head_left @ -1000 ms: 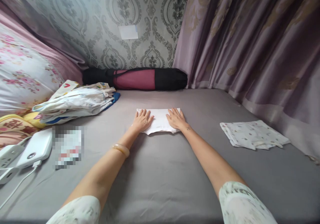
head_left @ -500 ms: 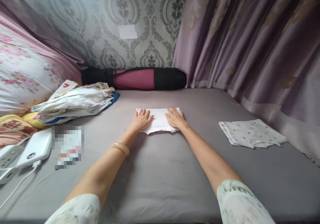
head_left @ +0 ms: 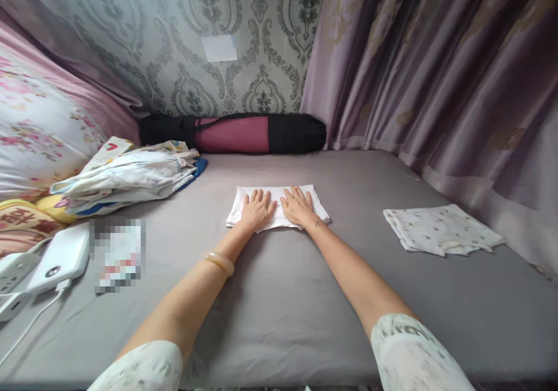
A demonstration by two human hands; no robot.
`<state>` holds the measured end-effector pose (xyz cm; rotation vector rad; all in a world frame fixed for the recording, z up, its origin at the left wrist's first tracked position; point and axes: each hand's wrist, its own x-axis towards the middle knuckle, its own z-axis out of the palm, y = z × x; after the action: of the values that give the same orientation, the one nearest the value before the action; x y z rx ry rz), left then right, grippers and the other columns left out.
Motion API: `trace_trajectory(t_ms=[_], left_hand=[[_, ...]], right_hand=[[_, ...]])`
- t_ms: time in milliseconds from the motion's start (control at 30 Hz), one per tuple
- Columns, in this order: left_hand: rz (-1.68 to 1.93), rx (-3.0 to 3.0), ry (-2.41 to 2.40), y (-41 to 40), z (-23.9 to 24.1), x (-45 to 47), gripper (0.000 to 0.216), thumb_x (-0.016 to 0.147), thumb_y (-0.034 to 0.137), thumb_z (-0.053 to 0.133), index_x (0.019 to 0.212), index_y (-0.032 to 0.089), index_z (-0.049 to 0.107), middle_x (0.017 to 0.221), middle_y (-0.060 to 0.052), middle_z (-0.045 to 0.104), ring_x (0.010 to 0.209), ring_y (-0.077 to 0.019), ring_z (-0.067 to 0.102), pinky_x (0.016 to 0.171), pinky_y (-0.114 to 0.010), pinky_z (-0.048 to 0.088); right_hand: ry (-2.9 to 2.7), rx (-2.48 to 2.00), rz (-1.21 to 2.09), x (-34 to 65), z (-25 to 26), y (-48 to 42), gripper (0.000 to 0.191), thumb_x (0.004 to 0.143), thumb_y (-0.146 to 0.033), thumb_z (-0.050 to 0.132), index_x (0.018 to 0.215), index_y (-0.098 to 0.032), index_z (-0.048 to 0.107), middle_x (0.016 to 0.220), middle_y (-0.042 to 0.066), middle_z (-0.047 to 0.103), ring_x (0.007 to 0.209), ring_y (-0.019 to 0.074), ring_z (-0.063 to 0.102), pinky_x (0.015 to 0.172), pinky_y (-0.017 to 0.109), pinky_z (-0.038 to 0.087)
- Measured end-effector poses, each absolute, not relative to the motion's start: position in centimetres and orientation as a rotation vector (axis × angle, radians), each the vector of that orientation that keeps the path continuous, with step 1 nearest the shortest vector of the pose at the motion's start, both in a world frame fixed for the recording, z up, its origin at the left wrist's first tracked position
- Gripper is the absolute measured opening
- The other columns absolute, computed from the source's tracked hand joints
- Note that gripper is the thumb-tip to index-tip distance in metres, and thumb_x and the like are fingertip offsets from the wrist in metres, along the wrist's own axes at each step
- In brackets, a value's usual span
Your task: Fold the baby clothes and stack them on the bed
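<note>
A folded white garment (head_left: 276, 197) lies flat on the grey bedsheet (head_left: 279, 298) in front of me. My left hand (head_left: 258, 208) rests on its left half, palm down, fingers outstretched. On its right half lies my right hand (head_left: 299, 206), also flat with fingers spread. A narrow strip of white cloth shows between the two hands, and the garment's outer corners stick out past them. What kind of garment it is I cannot tell. A pale bangle (head_left: 220, 263) circles my left wrist.
A folded patterned white garment (head_left: 440, 228) lies to the right. Left is a heap of clothes (head_left: 131, 176), with a white power bank (head_left: 61, 257) and cable nearer me. A black and maroon long bag (head_left: 233, 133) lies along the wall; purple curtains (head_left: 414, 65) hang at right.
Both hands have slid inward over the white garment, closer to each other. Its left and right corners, covered before, now show. The view has shifted slightly.
</note>
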<state>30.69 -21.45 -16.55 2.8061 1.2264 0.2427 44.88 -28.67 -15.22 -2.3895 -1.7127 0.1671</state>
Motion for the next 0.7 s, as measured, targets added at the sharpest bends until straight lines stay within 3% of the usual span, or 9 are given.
trace_trajectory(t_ms=[200, 433, 700], left_hand=[[0.243, 2.785, 1.221, -21.9, -15.9, 30.9, 0.056, 0.099, 0.045, 0.024, 0.143, 0.014, 0.041, 0.153, -0.019, 0.036, 0.144, -0.0345, 0.026, 0.114, -0.057, 0.02], [0.273, 2.74, 1.327, -23.2, -14.9, 31.2, 0.049, 0.097, 0.028, 0.026, 0.139, 0.01, 0.043, 0.153, -0.021, 0.037, 0.145, -0.0322, 0.027, 0.116, -0.054, 0.019], [0.261, 2.656, 1.366, -22.9, -15.4, 30.3, 0.048, 0.098, 0.033, 0.025, 0.138, 0.014, 0.044, 0.153, -0.016, 0.037, 0.143, -0.0326, 0.029, 0.115, -0.054, 0.022]], right_hand=[[-1.715, -2.407, 0.168, 44.9, -15.0, -28.6, 0.056, 0.101, -0.041, 0.021, 0.149, -0.017, 0.037, 0.159, 0.013, 0.028, 0.147, 0.0268, 0.019, 0.117, 0.052, 0.009], [-1.788, -2.306, 0.151, 43.5, -14.2, -28.3, 0.054, 0.1, -0.032, 0.024, 0.149, -0.014, 0.037, 0.158, 0.013, 0.029, 0.147, 0.0257, 0.019, 0.118, 0.05, 0.009], [-1.785, -2.316, 0.148, 42.5, -15.3, -27.6, 0.055, 0.099, -0.033, 0.022, 0.148, -0.014, 0.038, 0.157, 0.012, 0.032, 0.146, 0.0251, 0.021, 0.118, 0.05, 0.007]])
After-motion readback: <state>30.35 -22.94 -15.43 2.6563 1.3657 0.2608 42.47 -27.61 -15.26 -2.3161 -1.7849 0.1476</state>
